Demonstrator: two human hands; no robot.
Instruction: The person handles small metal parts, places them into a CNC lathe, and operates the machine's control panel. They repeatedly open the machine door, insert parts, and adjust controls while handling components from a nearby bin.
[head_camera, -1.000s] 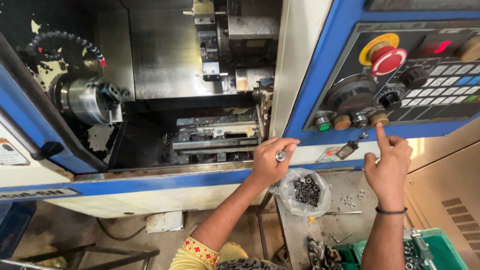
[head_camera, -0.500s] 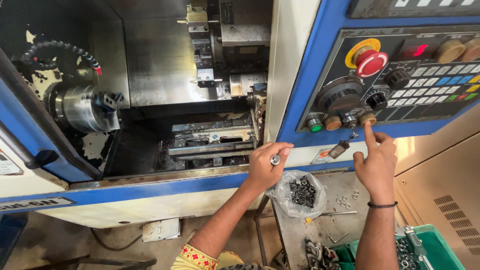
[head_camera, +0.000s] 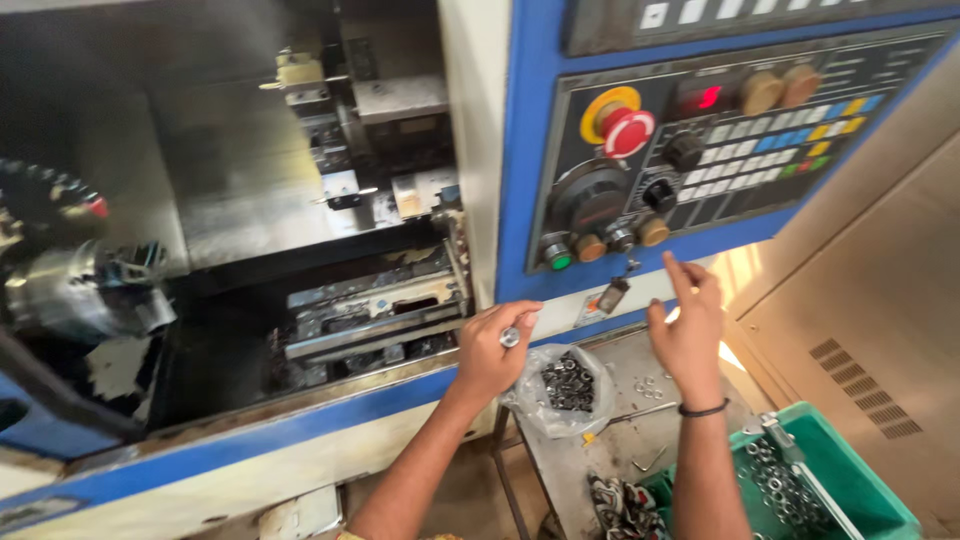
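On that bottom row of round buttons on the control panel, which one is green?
The leftmost button in the row, at the panel's lower left corner. It alone has a green cap; the other buttons to its right are tan or silvery. The right hand hovers below the row.

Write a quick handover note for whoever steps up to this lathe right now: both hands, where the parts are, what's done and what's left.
Left hand: shut on a small metal part, held at the sill of the open machine bay.
Right hand: empty, fingers open, raised just below the row of round buttons on the control panel, touching nothing.
Parts: clear bag of small metal parts on the side table; more in the green crate.
Done: one part picked up.
Left: chuck looks unloaded; the part is not yet in the machine.
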